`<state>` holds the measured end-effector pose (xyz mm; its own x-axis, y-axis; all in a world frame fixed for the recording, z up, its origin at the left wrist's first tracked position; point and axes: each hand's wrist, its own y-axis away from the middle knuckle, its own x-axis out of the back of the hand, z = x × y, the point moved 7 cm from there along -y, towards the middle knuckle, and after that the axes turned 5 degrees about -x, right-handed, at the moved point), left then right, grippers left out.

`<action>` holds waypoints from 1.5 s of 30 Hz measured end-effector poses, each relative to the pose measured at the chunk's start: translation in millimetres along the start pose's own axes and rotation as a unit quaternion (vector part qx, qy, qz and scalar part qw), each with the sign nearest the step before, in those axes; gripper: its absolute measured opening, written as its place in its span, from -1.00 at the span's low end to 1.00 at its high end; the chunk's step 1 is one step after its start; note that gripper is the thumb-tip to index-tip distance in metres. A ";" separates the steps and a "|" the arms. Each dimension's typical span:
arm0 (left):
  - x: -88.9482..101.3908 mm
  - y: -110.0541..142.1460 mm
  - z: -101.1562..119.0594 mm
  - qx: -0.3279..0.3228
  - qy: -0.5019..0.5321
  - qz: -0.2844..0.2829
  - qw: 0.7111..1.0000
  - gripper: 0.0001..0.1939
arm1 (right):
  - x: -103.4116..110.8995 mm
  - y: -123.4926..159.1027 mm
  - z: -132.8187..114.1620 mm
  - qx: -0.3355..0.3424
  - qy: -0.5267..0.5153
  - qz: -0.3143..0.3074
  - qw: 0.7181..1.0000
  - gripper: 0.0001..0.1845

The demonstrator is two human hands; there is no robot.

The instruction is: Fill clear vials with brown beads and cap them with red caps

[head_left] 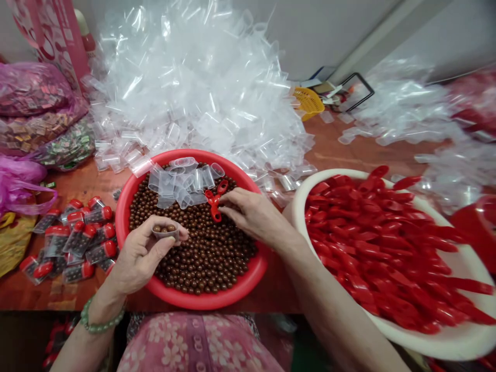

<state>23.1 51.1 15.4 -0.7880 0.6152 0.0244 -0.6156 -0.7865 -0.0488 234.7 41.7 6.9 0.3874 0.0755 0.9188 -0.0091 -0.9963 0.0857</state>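
My left hand (pixel 144 254) is closed around a small clear plastic tube (pixel 166 233), its open mouth up and brown balls showing inside. Over the right part of a red basin (pixel 183 300), my right hand (pixel 248 212) has thumb and fingers pinched at a small cluster of red plastic caps (pixel 214 206). Round, glossy brown balls (pixel 205 258) fill the basin. Several clear tubes (pixel 182 181) lie on the balls toward the basin's far side. The exact grip of my right fingertips on the caps is partly hidden.
A white tub (pixel 310 186) full of red caps (pixel 380 253) stands at right. Behind the basin rises a big heap of clear tubes (pixel 194 77). Filled, red-capped tubes (pixel 73 237) are piled at left, near pink bags (pixel 34 93). A yellow basket (pixel 308 102) sits further back.
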 end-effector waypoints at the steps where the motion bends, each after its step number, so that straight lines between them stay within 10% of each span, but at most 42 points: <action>1: -1.6 -0.1 1.2 -0.004 0.009 0.000 1.000 -0.85 | 0.3 -6.1 2.4 -0.014 0.036 0.011 0.999 -0.87; 15: -11.7 -8.9 -13.0 0.069 -0.019 -0.009 0.997 -0.80 | -14.4 -13.0 -13.3 -0.082 0.205 -0.003 0.975 -0.75; 20: -15.2 -8.0 -16.3 0.102 0.079 0.000 0.992 -0.81 | -9.8 1.7 5.0 -0.115 -0.073 0.047 0.990 -0.73; 25: -26.6 -6.7 -20.4 0.114 0.041 0.011 0.993 -0.84 | -11.7 22.5 -5.7 -0.072 -0.430 0.077 0.897 -0.53; 37: -23.5 3.0 -20.6 0.073 -0.073 0.071 0.992 -0.81 | -21.1 33.9 -43.8 -0.101 -0.523 0.117 0.838 -0.75; 42: -28.4 -0.2 -26.5 0.112 0.108 0.032 0.987 -0.78 | -40.1 33.1 -37.5 -0.153 -0.643 0.073 0.747 -0.71; 45: -28.2 -1.2 -32.9 0.135 0.252 0.042 0.957 -0.65 | -38.0 33.9 -39.4 -0.117 -0.620 0.086 0.771 -0.80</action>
<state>46.5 36.5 -18.0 -0.7714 0.4438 -0.4561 -0.5844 -0.7777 0.2317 183.3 6.7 -9.9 0.9444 -0.2987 -0.1375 -0.2680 -0.9415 0.2042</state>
